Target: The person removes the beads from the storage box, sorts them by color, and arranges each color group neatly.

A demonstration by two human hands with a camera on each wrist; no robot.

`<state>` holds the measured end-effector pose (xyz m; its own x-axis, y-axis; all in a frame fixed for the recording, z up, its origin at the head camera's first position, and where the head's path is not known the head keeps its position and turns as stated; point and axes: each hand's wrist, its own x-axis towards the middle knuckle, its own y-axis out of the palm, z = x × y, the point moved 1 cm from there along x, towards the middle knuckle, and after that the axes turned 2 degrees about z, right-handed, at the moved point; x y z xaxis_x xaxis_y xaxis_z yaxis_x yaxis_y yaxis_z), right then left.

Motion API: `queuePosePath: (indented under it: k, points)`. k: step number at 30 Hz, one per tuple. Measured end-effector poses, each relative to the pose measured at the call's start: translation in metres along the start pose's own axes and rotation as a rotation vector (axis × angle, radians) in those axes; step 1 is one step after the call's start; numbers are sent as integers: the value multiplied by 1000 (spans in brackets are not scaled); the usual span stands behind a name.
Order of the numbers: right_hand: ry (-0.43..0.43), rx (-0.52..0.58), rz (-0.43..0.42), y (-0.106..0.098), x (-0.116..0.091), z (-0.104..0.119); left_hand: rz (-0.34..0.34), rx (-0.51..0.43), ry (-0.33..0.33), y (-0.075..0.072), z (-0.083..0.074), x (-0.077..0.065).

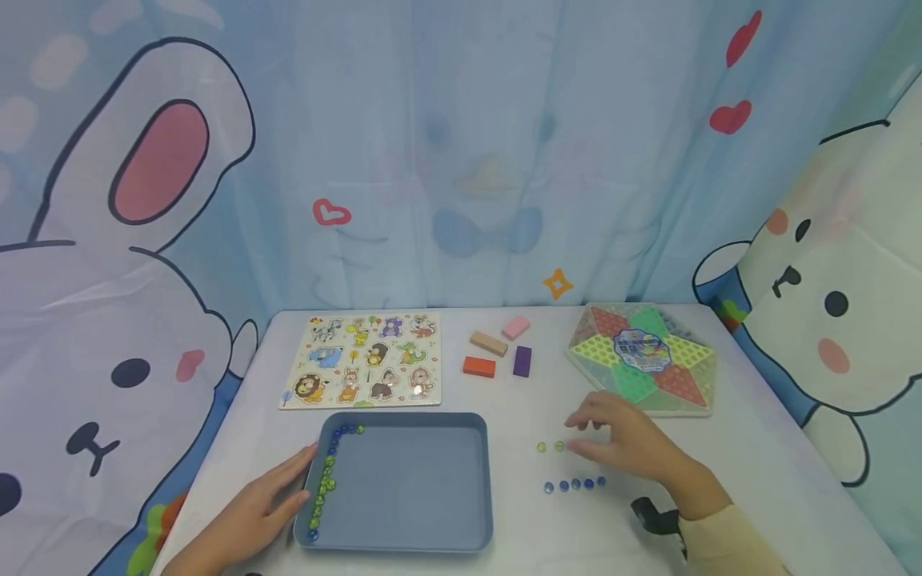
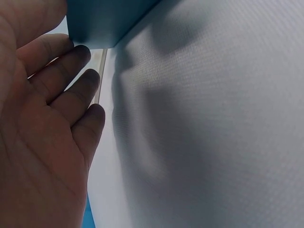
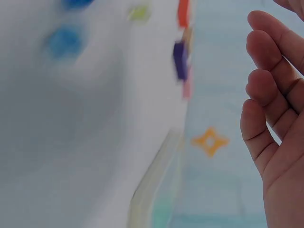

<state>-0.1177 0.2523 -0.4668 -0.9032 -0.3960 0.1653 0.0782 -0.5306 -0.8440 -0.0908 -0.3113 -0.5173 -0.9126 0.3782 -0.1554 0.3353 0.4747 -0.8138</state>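
A shallow blue-grey tray [image 1: 410,480] lies at the front of the table. Blue and green marbles [image 1: 319,500] line its left side and upper left corner. My left hand [image 1: 248,508] rests against the tray's left wall with its fingers extended; the left wrist view shows the palm beside the tray's underside. To the tray's right are two green marbles [image 1: 542,447], and below these a row of several blue marbles [image 1: 576,484]. My right hand [image 1: 619,440] hovers by the right-hand green marble, thumb and fingers apart; the right wrist view shows loosely bent fingers.
An animal puzzle board [image 1: 363,360] lies behind the tray. Several small wooden blocks [image 1: 479,366] in orange, tan, pink and purple lie to its right. A six-sided board game case [image 1: 643,360] sits at the back right. A printed curtain [image 1: 461,160] hangs behind the table.
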Motion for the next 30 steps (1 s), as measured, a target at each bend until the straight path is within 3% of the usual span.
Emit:
queuePosePath:
  k: [7, 16, 22, 30]
  points:
    - [-148, 18, 77, 20, 50, 43, 22, -24, -26, -1, 0, -1]
    - [-335, 14, 154, 51, 96, 95, 34, -24, -30, -2, -3, 1]
    - [-432, 11, 241, 77, 123, 131, 27, -32, -25, -2, -3, -1]
    - [-643, 12, 343, 123, 148, 169, 16, -39, -37, 0, -1, 1]
